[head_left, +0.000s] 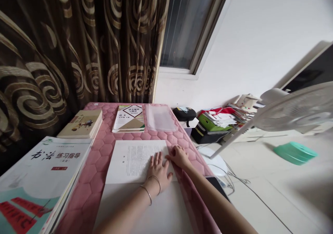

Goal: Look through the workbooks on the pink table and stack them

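Note:
A printed white page (132, 159) of an open book lies on the pink quilted table cover (100, 149). My left hand (158, 169), with two thin bangles on the wrist, rests flat on the page's right side with its fingers stretched out. Just to its right, my right hand (179, 156) sits at the page's right edge with its fingers curled down on the paper and the cover. Neither hand lifts anything.
A stack of workbooks (39, 178) fills the near left. A tan book (82, 123), a green-and-white book (129, 117) and a clear plastic sleeve (160, 117) lie at the back. A white fan (291, 110), a green basin (295, 152) and piled books (218, 121) are on the right.

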`<state>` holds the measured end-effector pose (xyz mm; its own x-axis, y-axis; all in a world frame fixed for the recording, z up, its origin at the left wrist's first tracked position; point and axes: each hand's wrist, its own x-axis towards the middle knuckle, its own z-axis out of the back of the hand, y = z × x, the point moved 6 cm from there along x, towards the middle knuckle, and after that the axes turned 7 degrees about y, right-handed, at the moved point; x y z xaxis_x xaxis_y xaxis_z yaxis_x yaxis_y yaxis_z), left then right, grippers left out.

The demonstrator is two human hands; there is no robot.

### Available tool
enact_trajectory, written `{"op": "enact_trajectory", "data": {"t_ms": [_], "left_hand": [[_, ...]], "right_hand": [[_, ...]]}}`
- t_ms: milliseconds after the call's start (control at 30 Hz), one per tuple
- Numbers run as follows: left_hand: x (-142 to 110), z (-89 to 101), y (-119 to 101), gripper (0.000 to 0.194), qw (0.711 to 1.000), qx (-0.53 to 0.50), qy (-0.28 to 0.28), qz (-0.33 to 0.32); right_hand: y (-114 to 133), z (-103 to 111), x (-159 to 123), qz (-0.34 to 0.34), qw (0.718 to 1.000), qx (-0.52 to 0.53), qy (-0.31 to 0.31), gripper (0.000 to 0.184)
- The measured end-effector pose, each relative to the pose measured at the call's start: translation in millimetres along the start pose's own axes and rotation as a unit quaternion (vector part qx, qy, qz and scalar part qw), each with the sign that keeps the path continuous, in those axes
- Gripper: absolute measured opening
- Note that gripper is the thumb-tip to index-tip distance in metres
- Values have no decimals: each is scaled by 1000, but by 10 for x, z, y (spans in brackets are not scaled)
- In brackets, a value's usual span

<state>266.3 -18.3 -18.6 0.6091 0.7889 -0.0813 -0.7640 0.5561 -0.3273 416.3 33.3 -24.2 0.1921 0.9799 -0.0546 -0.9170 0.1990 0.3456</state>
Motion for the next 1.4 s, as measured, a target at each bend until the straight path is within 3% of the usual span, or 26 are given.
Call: {"op": "enact_trajectory", "data": {"t_ms": [167, 333, 433, 600, 767, 867, 1033, 1200, 1300, 1400], "left_hand": [[3, -7, -7, 64, 1000, 0, 12, -3], [-1, -28, 3, 64, 1000, -7, 5, -7], [1, -44, 11, 67, 1000, -5, 4, -12], [17, -73, 17, 80, 1000, -12, 25, -11], [66, -35, 104, 80, 998, -16, 58, -10], [122, 103, 353, 75, 998, -4, 59, 9], [95, 419, 1079, 70, 992, 54, 39, 107], [-57, 529, 1541, 70, 986, 83, 42, 138], [-86, 514, 1601, 70, 986, 88, 37, 136], [-81, 496, 1589, 68, 987, 80, 23, 135]], "right_hand": [[28, 56, 170, -23, 1000, 3, 7, 29], [211, 121, 368, -49, 999, 1, -18, 25], [345, 141, 215, -18, 999, -5, -44, 28], [485, 84, -230, 137, 990, -13, -6, 31], [376, 42, -348, 113, 993, -32, -4, 35], [367, 9, -323, 110, 994, -25, -13, 35], [337, -27, -300, 106, 994, -14, -9, 36], [380, 28, -317, 96, 995, -34, 3, 35], [645, 31, -318, 84, 994, -66, -6, 38], [1198, -104, -281, 149, 988, -46, -4, 43]]}}
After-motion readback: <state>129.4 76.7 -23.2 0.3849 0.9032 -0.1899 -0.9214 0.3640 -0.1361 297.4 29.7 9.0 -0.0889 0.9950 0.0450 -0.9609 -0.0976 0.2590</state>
